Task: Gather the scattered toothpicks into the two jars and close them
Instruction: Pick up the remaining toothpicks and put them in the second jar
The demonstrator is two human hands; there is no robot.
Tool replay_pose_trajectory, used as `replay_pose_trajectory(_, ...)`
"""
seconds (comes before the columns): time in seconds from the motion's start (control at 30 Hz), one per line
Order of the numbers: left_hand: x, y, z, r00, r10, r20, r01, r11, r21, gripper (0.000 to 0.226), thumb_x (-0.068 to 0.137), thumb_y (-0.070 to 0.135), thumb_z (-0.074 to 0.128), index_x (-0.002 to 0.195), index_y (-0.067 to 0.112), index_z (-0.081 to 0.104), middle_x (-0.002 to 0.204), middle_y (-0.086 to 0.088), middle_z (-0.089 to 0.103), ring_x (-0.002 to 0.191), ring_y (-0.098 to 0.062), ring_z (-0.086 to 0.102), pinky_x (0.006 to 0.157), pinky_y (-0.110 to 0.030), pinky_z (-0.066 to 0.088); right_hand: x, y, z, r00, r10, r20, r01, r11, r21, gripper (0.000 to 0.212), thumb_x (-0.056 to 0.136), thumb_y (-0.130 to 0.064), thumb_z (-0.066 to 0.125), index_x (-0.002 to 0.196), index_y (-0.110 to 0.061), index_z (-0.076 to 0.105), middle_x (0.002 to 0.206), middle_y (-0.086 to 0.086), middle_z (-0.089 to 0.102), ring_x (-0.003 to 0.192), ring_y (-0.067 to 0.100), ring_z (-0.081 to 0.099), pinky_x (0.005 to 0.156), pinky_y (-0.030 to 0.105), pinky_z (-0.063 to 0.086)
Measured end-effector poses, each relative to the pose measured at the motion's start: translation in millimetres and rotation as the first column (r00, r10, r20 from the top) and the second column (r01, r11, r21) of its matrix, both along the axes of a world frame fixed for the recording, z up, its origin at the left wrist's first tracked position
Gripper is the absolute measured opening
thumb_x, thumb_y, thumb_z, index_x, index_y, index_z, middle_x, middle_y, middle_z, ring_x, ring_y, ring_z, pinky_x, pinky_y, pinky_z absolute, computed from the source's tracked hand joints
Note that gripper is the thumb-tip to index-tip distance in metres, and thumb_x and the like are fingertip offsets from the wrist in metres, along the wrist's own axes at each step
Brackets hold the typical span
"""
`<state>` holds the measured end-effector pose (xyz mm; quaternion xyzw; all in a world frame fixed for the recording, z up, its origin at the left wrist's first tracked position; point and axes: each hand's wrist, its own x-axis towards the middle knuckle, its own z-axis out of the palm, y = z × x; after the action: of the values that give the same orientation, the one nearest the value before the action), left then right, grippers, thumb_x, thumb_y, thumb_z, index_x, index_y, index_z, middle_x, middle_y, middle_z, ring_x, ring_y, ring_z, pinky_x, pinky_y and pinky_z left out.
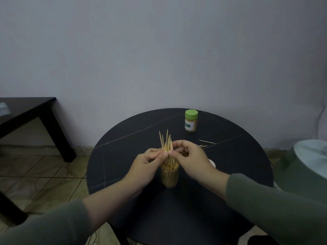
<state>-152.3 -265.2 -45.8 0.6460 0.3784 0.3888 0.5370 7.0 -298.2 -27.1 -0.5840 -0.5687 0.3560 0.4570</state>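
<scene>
Pinching a bundle of pale wooden toothpicks [166, 145] between them, the left hand [145, 169] and right hand [190, 160] fed it into the open clear plastic jar [169, 176]. Next, likely, the loose toothpicks [207, 142] beyond and a lid. The green-lidded jar [191, 120] stood closed on the round black table [238, 165] beside a grey wall [159, 50].

A plain grey-lilac wall [159, 50] is seen across the upper half of the view, lit dimly and evenly. A round black table [230, 156], crossed by thin pale lines, is set close to its base. To the left, a dark rectangular table [26, 106] with square legs is placed on a floor of brownish tiles [44, 174]. At the right edge, a greenish rounded object [304, 167] is partly shown; its kind cannot be told.
</scene>
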Motion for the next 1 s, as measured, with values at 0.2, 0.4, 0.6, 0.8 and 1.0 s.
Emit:
replay_pose_trajectory(0.2,-6,6,5,0.979,-0.048,-0.197,0.075,0.988,0.132,0.021,0.085,0.04,0.06,0.094,0.032,0.078,0.1,0.0,0.064,0.102,-0.012,0.06,0.097,-0.034,0.047,5,-4,-2,0.991,0.034,0.128,-0.043,0.997,0.066,0.021,0.088,-0.027,0.068,0.087,-0.048,0.067,0.091,-0.009,0.068,0.092,0.007,0.062,0.084,0.03,0.052)
replay_pose_trajectory(0.4,-14,11,17,0.889,-0.023,-0.458,0.194,0.924,0.328,0.014,0.09,0.031,0.064,0.088,0.034,0.077,0.091,0.012,0.059,0.102,-0.001,0.044,0.085,-0.011,0.033,5,-2,-8,0.998,0.037,0.052,-0.041,0.997,0.071,0.015,0.085,-0.031,0.071,0.095,-0.041,0.072,0.073,-0.025,0.063,0.096,0.006,0.055,0.09,0.031,0.044)
replay_pose_trajectory(0.6,-16,13,19,0.898,-0.037,-0.438,0.192,0.929,0.316,0.012,0.087,0.028,0.068,0.093,0.033,0.076,0.084,0.016,0.059,0.087,0.003,0.052,0.079,-0.016,0.037,3,-2,-9,0.999,0.034,0.021,-0.036,0.996,0.081,0.022,0.085,-0.035,0.07,0.081,-0.057,0.069,0.074,-0.025,0.063,0.103,0.011,0.057,0.1,0.041,0.043)
replay_pose_trajectory(0.8,-16,15,25,0.934,0.048,-0.354,0.107,0.908,0.406,0.026,0.087,0.033,0.065,0.112,0.031,0.071,0.085,0.013,0.069,0.081,0.0,0.062,0.072,-0.015,0.046,4,2,-18,0.991,0.019,0.13,-0.03,0.996,0.09,0.029,0.067,-0.072,0.062,0.09,-0.055,0.07,0.084,-0.025,0.062,0.098,0.009,0.059,0.097,0.053,0.042)
replay_pose_trajectory(1.0,-14,16,27,0.929,0.189,-0.319,0.092,0.716,0.692,0.044,0.086,0.052,0.06,0.125,0.03,0.062,0.117,0.017,0.062,0.104,0.0,0.057,0.083,-0.013,0.046,6,4,-20,0.985,0.019,0.171,-0.032,0.997,0.071,0.046,0.054,-0.087,0.052,0.08,-0.053,0.071,0.093,-0.026,0.054,0.105,0.01,0.052,0.095,0.051,0.043)
